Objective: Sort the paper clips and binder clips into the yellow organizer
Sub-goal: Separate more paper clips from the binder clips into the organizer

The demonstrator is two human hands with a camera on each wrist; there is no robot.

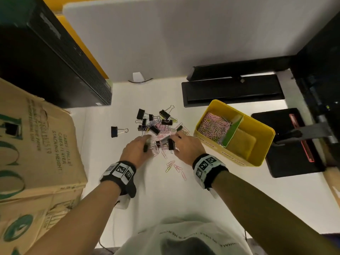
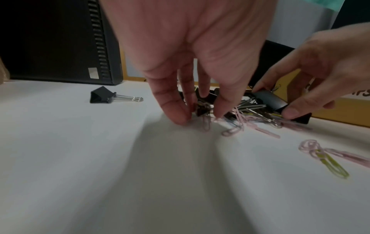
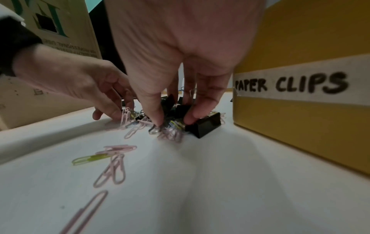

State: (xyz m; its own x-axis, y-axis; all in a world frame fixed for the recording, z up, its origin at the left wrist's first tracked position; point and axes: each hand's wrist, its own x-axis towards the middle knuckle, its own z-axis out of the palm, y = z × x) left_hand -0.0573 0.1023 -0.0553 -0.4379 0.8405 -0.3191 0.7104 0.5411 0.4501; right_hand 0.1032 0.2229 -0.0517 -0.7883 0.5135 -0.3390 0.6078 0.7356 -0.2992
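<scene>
Left of worktop [image 1: 165,196]: printed cardboard box [image 1: 36,148], beside black computer tower [image 1: 55,57].
Rear: white partition panel [image 1: 184,37].
Right: black trays [image 1: 231,89], black mat [image 1: 294,144].

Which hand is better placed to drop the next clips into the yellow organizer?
Right. The right hand works the side of the clip pile nearest the yellow organizer, already touching a binder clip. The left hand is on the far side.
</scene>
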